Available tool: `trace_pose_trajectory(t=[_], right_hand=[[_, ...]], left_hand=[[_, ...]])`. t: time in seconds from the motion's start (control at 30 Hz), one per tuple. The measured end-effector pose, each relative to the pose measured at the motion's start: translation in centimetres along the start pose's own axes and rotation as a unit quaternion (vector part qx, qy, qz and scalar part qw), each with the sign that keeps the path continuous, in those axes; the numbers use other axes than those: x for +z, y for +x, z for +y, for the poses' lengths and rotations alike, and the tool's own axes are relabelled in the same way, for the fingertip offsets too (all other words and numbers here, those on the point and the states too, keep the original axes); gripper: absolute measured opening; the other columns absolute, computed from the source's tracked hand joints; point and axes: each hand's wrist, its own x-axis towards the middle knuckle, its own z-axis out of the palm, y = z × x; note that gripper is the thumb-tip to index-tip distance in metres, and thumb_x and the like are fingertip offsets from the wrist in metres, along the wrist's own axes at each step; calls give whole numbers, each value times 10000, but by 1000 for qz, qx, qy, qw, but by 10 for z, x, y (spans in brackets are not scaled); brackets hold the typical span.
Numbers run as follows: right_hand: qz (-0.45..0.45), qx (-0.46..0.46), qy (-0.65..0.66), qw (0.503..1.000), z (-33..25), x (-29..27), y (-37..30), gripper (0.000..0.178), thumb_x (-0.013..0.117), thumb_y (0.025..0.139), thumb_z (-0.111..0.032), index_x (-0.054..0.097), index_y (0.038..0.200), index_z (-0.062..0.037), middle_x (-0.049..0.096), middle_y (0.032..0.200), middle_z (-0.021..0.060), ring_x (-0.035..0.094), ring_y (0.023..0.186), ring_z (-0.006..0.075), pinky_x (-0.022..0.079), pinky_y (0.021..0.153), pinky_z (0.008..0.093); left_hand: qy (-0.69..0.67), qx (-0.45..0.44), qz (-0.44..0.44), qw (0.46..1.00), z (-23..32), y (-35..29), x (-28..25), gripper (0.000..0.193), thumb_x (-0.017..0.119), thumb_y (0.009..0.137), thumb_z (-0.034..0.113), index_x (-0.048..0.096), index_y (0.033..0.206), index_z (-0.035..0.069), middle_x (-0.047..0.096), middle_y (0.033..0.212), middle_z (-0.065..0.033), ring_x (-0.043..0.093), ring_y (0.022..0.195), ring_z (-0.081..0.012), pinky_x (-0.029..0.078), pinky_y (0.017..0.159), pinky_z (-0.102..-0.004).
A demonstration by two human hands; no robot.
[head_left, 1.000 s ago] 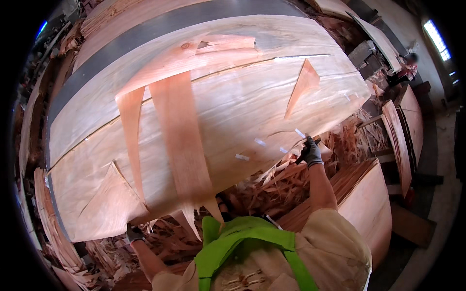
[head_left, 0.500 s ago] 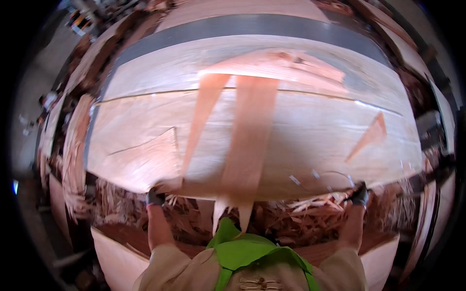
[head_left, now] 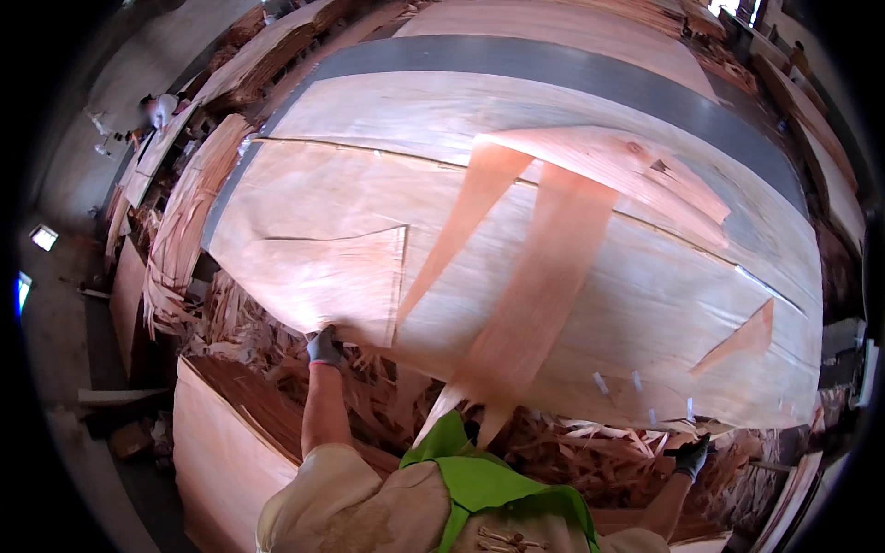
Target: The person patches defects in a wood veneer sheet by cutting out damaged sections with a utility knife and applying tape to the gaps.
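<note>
A wide, pale wood veneer sheet (head_left: 341, 175) lies across the table in front of me. Its near left edge is gripped by my left hand (head_left: 324, 348), in a grey glove, fingers closed at the rim. My right hand (head_left: 690, 457), also gloved, is just below the near right edge, closed round a small dark object I cannot make out. On the sheet rest a long reddish veneer strip (head_left: 544, 276), a narrower strip (head_left: 466, 217), a knotted piece (head_left: 613, 161) and a small triangular piece (head_left: 742, 336). Short white tape bits (head_left: 637, 380) stick near the right hand.
Torn veneer scraps (head_left: 572, 461) fill the gap between the table and me. A veneer stack (head_left: 230, 433) stands close at my left. Bundled veneer (head_left: 198, 217) lies beyond the left edge. A person (head_left: 161, 111) is far off at the left.
The view has tilted, so the sheet now slopes down to the right. My left hand stays at the edge; my right hand appears slightly lower, off the sheet's rim.
</note>
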Motion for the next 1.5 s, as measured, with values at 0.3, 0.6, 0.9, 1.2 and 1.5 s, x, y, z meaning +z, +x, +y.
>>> trace_pose_trajectory(t=[0.3,0.6,0.9,1.2,1.5], right_hand=[[35,23,-11,999,0,18,-8,543,628,763,-570,554,1087,-140,552,1025,72,495,857,219,423,736,419],[148,-28,-19,988,-4,46,-11,590,742,721,-487,588,1066,-34,533,754,38,389,465,128,336,411,311],[268,-237,-318,878,-11,60,16,395,657,829,-224,522,1064,63,599,1061,180,563,934,220,455,799,351],[-286,-316,-438,792,0,271,-15,152,565,867,-98,555,963,20,597,933,102,521,844,216,443,810,336],[-274,-410,-591,639,39,354,-96,329,492,894,-110,516,1202,2,547,1123,207,549,1015,333,460,835,381]], left_hand=[[-97,-293,-173,935,14,6,-70,174,552,897,238,527,761,131,493,670,-5,481,599,-127,429,542,-253],[58,-244,10,968,44,-13,-104,252,546,881,288,623,987,73,638,877,-129,607,774,-266,519,584,-371],[11,-226,63,972,16,-57,-111,306,502,881,191,571,1140,42,591,1122,-114,564,985,-271,480,874,-389],[197,127,143,962,169,6,-33,379,612,785,180,592,1106,-21,627,1026,-109,581,901,-215,476,794,-328],[233,445,142,853,298,79,238,425,620,749,190,562,1107,-33,637,1013,-218,620,963,-324,475,831,-365]])
